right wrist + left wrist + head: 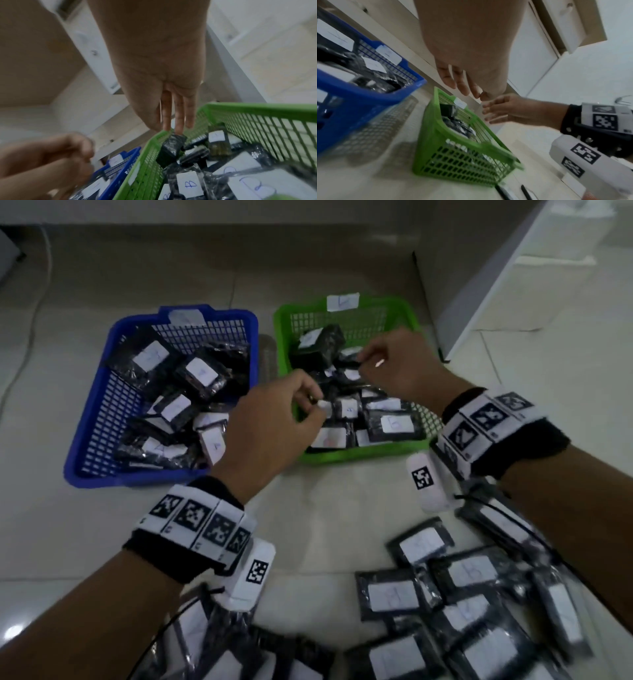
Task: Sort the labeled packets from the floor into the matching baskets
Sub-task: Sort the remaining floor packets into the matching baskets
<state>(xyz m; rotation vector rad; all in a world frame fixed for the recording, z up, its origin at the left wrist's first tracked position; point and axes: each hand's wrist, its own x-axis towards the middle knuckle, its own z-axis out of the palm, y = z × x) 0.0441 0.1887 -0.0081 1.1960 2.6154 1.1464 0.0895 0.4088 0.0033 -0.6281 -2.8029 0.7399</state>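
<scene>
Two baskets side by side on floor (pixel 325 525): left basket (pixel 85 440), right basket (pixel 407 313), packets in each; loose packets (pixel 462 594) on floor nearer the person

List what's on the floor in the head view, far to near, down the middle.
Green basket with its white tag → right hand → left hand → bare floor tile → loose labeled packets.

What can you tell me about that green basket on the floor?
The green plastic mesh basket is rectangular, with slotted walls and a solid rim. It sits upright on the pale tiled floor, right of the blue plastic basket. A white paper label is on its far wall. Black packets with white labels fill it.
</scene>
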